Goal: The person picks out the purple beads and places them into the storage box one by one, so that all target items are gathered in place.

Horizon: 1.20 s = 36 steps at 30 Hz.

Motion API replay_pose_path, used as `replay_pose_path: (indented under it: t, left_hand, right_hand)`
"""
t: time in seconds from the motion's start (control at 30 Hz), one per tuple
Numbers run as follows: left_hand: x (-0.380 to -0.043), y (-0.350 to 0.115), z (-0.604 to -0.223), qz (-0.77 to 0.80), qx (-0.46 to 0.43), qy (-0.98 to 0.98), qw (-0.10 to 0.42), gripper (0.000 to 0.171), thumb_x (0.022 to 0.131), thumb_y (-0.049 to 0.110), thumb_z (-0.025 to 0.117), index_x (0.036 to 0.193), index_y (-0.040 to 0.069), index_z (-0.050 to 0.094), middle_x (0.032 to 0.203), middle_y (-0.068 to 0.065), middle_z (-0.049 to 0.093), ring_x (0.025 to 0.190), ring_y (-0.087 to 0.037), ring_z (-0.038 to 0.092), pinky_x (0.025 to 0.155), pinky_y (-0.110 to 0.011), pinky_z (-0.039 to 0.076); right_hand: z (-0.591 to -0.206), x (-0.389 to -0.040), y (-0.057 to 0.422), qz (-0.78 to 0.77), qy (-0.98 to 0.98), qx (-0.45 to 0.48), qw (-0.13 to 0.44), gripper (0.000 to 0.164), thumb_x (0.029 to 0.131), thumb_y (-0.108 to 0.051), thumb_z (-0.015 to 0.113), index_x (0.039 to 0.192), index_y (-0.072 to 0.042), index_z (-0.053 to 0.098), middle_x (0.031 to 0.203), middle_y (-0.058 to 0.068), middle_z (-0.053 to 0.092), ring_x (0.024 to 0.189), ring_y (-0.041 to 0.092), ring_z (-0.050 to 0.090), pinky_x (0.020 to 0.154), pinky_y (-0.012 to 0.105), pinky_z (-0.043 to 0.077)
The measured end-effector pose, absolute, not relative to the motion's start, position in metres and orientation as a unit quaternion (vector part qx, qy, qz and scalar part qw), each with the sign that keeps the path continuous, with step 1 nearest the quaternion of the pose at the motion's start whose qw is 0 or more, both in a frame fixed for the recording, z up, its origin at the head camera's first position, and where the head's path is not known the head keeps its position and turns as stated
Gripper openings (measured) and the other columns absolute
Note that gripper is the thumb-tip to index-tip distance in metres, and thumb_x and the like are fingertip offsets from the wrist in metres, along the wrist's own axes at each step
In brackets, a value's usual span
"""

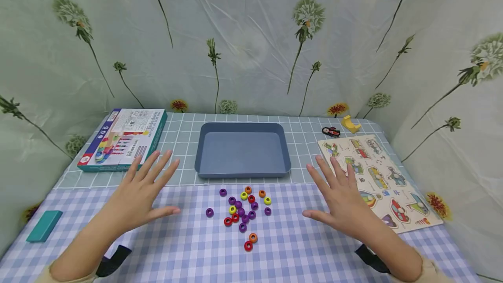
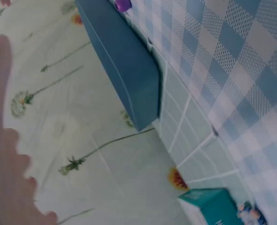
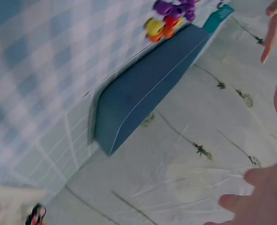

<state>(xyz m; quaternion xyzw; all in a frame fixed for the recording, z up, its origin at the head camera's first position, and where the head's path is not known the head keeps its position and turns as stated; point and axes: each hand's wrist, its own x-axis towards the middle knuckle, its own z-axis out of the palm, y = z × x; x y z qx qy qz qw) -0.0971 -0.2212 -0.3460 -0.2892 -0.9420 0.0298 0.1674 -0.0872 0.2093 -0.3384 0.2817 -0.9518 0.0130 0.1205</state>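
Both hands hover over the table with fingers spread and nothing in them. My left hand [image 1: 145, 193] is left of a loose group of round beads, close to the front corner of a boxed toy [image 1: 127, 139]. On the other side, my right hand [image 1: 339, 200] overlaps the left edge of a wooden picture puzzle board [image 1: 377, 182] in the head view. Between the hands lie several purple beads [image 1: 245, 219], with red beads [image 1: 228, 222], orange beads [image 1: 253, 238] and yellow beads [image 1: 232, 209] among them. Behind the beads stands a shallow blue-grey tray [image 1: 242, 154] with nothing in it.
A teal block [image 1: 44, 226] lies at the left edge of the checkered cloth [image 1: 188, 257]. At the back right are a small dark figure [image 1: 331, 132] and a yellow curved piece [image 1: 350, 124]. A dandelion-print curtain [image 1: 251, 56] hangs behind the table.
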Motion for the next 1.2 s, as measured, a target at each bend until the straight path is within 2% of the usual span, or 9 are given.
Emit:
replay_pose_path:
  t: [0.1, 0.23, 0.4, 0.53, 0.67, 0.8, 0.9, 1.03, 1.2]
  left_hand:
    - [-0.108, -0.219, -0.351, 0.000, -0.296, -0.938, 0.178, 0.098, 0.061, 0.069, 0.046, 0.134, 0.013, 0.011, 0.137, -0.010, 0.003, 0.123, -0.028, 0.003, 0.098, -0.047, 0.002]
    - [-0.124, -0.213, -0.363, -0.070, -0.275, -0.943, 0.172, 0.099, 0.062, 0.063, 0.053, 0.134, 0.012, 0.009, 0.138, -0.007, 0.003, 0.122, -0.026, 0.009, 0.099, -0.043, 0.010]
    - [-0.144, -0.205, -0.382, -0.182, -0.209, -0.953, 0.127, 0.095, 0.065, 0.055, 0.057, 0.134, 0.018, 0.004, 0.137, -0.005, 0.006, 0.122, -0.027, 0.013, 0.093, -0.049, 0.022]
    - [-0.158, -0.196, -0.398, -0.245, -0.154, -0.955, 0.062, 0.090, 0.070, 0.051, 0.055, 0.134, 0.017, 0.003, 0.136, -0.012, 0.011, 0.121, -0.030, 0.013, 0.091, -0.053, 0.021]
    - [-0.168, -0.188, -0.410, -0.286, -0.124, -0.950, 0.012, 0.087, 0.071, 0.048, 0.056, 0.134, 0.013, 0.007, 0.134, -0.017, 0.014, 0.119, -0.034, 0.016, 0.091, -0.054, 0.021]
    - [-0.173, -0.181, -0.419, -0.337, -0.119, -0.934, -0.001, 0.082, 0.072, 0.042, 0.058, 0.133, 0.009, 0.015, 0.132, -0.016, 0.018, 0.112, -0.034, 0.030, 0.088, -0.049, 0.031]
    - [-0.176, -0.180, -0.422, -0.372, -0.118, -0.921, 0.004, 0.077, 0.073, 0.037, 0.060, 0.131, 0.006, 0.020, 0.129, -0.016, 0.022, 0.109, -0.031, 0.035, 0.085, -0.043, 0.037]
    - [-0.178, -0.180, -0.424, -0.403, -0.121, -0.907, 0.006, 0.078, 0.071, 0.041, 0.058, 0.129, 0.001, 0.024, 0.126, -0.018, 0.025, 0.112, -0.030, 0.031, 0.085, -0.039, 0.038]
    - [-0.177, -0.182, -0.427, -0.439, -0.117, -0.891, 0.001, 0.082, 0.068, 0.046, 0.058, 0.129, 0.001, 0.025, 0.126, -0.017, 0.025, 0.113, -0.029, 0.030, 0.085, -0.036, 0.038]
  right_hand:
    - [-0.340, -0.085, 0.200, 0.108, -0.941, 0.303, 0.106, 0.087, 0.069, -0.057, 0.051, 0.134, -0.014, 0.011, 0.137, 0.007, 0.005, 0.123, 0.028, 0.002, 0.097, 0.050, 0.003]
    - [-0.353, -0.081, 0.183, 0.266, -0.911, 0.310, 0.058, 0.078, 0.073, -0.043, 0.057, 0.132, -0.016, 0.014, 0.135, 0.003, 0.012, 0.122, 0.021, 0.011, 0.097, 0.044, 0.018]
    - [-0.380, -0.078, 0.161, 0.397, -0.870, 0.293, 0.014, 0.066, 0.073, -0.031, 0.061, 0.128, -0.017, 0.026, 0.128, -0.002, 0.027, 0.115, 0.014, 0.027, 0.092, 0.035, 0.031]
    - [-0.389, -0.079, 0.147, 0.447, -0.845, 0.294, -0.008, 0.055, 0.072, -0.020, 0.063, 0.119, -0.008, 0.038, 0.116, 0.006, 0.040, 0.101, 0.021, 0.042, 0.081, 0.033, 0.041]
    - [-0.389, -0.080, 0.139, 0.480, -0.832, 0.272, -0.059, 0.044, 0.072, -0.008, 0.063, 0.111, -0.001, 0.045, 0.104, 0.014, 0.047, 0.087, 0.028, 0.048, 0.072, 0.035, 0.045]
    - [-0.399, -0.085, 0.139, 0.478, -0.836, 0.259, -0.079, 0.036, 0.072, -0.007, 0.062, 0.105, 0.001, 0.050, 0.096, 0.012, 0.050, 0.080, 0.026, 0.049, 0.069, 0.032, 0.046]
    - [-0.415, -0.090, 0.141, 0.460, -0.847, 0.255, -0.078, 0.032, 0.072, -0.012, 0.063, 0.102, -0.004, 0.054, 0.093, 0.005, 0.052, 0.079, 0.018, 0.050, 0.067, 0.026, 0.046]
    - [-0.434, -0.096, 0.144, 0.425, -0.866, 0.250, -0.084, 0.027, 0.073, -0.019, 0.062, 0.100, -0.015, 0.056, 0.091, -0.008, 0.052, 0.078, 0.008, 0.049, 0.066, 0.019, 0.045]
    - [-0.438, -0.098, 0.141, 0.404, -0.877, 0.250, -0.075, 0.022, 0.074, -0.018, 0.062, 0.096, -0.018, 0.058, 0.087, -0.010, 0.052, 0.075, 0.007, 0.048, 0.062, 0.018, 0.044]
